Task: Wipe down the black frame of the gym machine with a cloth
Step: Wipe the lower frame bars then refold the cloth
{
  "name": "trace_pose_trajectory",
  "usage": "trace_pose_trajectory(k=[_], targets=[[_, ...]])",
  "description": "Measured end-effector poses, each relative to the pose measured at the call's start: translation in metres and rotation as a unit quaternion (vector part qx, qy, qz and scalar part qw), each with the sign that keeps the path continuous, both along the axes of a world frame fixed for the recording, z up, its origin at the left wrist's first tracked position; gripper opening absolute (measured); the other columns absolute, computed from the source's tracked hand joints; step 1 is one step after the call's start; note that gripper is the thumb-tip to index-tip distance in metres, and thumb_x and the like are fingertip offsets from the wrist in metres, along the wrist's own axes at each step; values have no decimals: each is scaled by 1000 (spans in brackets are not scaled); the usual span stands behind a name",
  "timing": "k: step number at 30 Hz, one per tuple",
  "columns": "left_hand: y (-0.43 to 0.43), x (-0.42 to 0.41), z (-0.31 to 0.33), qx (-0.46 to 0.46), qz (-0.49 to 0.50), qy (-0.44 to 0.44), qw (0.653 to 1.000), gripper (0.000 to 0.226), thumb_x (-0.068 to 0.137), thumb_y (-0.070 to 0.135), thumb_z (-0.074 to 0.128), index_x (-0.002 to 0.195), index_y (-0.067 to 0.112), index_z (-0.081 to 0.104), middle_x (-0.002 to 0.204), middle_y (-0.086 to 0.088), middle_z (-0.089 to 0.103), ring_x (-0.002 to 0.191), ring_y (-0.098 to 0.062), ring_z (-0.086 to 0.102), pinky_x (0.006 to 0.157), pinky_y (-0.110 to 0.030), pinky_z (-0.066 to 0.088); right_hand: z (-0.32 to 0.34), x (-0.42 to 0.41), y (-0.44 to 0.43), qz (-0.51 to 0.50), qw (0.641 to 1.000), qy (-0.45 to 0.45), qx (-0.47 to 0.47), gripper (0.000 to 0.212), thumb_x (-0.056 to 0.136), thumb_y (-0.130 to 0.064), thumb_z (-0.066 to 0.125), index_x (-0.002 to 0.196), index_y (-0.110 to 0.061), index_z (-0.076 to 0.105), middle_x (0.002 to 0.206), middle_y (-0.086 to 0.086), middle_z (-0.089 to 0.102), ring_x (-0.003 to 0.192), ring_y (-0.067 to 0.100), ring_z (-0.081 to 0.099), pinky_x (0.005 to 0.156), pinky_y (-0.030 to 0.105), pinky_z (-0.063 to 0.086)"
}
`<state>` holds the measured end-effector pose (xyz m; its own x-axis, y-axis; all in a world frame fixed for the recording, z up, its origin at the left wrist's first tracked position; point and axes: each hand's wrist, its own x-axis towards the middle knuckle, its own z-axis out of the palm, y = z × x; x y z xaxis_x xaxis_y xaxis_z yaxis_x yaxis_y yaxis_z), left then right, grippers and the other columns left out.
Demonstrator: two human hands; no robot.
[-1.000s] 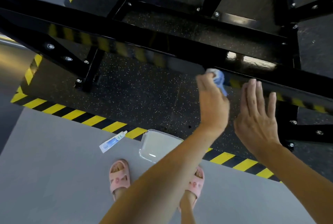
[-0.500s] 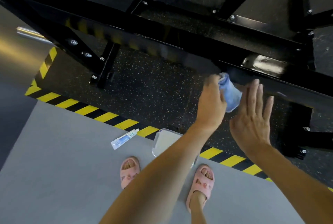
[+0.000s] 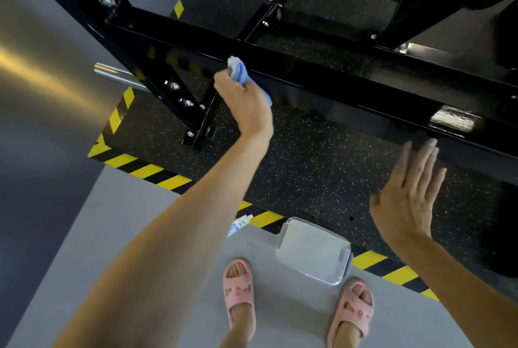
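Left hand [image 3: 246, 104] grips a crumpled blue cloth [image 3: 238, 71] on the glossy black frame [image 3: 322, 80]; right hand [image 3: 406, 199] spread flat.

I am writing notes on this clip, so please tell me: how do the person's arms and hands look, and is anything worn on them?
The left forearm and right forearm are bare; no sleeve reaches into view. The left hand and right hand wear no gloves, and no watch, bracelet or ring shows, though the right hand is slightly blurred.
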<state>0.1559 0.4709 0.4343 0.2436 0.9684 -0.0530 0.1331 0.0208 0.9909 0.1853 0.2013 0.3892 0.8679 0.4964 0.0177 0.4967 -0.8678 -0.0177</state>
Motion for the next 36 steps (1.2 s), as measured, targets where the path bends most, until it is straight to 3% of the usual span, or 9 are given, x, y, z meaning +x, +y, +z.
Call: trace_pose_trajectory(k=[4,8,16,25,27,29,31,34,36], targets=[[-37,12,-14,5,-44,-4,999,25,86,-12,35,96,11,37,101,-10,36,86,-17,39,79,-21,39,2,2,-4,-6,1000,-4,29,101,71,-1,65,150,4,3,156,30,-9,146,40,-9,117,57,2],[-86,29,-22,30,-74,-9,997,37,79,-9,32,82,28,30,96,-6,32,83,-19,34,78,-35,39,6,11,-36,25,999,-11,29,103,71,-1,68,150,5,2,156,28,-10,146,40,-8,116,57,2],[-232,77,-18,24,-88,-44,995,27,78,0,32,83,27,30,93,1,30,79,-21,33,69,-44,42,16,39,-147,101,995,-26,10,112,66,-1,75,151,3,3,159,17,-16,147,35,-6,117,55,4],[-394,132,-1,-46,-62,-55,996,16,80,-1,32,85,14,34,92,0,33,82,-21,34,73,-30,36,40,72,-270,40,999,13,0,105,69,-4,67,151,3,1,158,25,-7,147,37,-3,118,56,10],[-408,132,-3,-55,-104,-50,992,22,80,-4,33,84,17,34,90,0,33,81,-20,35,73,-30,38,39,74,-283,41,999,27,-4,106,70,-4,68,151,2,0,158,24,-8,148,36,-5,118,54,8],[-418,125,-3,-46,-215,-13,975,22,82,-9,37,84,13,36,87,-1,38,76,-17,37,69,-15,35,36,76,-296,36,999,39,-7,104,71,-3,68,151,2,1,158,23,-7,148,34,-5,119,51,4],[-424,114,1,-52,-379,61,922,21,84,-8,39,81,13,40,76,1,43,66,-11,39,57,-13,31,36,73,-302,22,996,78,36,96,72,4,62,151,1,8,159,21,1,148,33,0,120,48,5],[-426,88,4,-174,-460,83,867,26,83,-6,42,71,16,44,64,2,43,59,-8,38,55,-23,28,47,69,-295,-79,942,267,190,74,78,8,56,146,-8,33,141,15,44,131,32,40,101,40,39],[-418,69,0,-287,-404,70,865,16,76,1,48,71,16,48,66,0,47,64,-12,43,60,-26,32,52,68,-283,-196,841,419,282,53,72,-1,56,124,-13,56,103,10,63,99,30,56,75,34,45]])
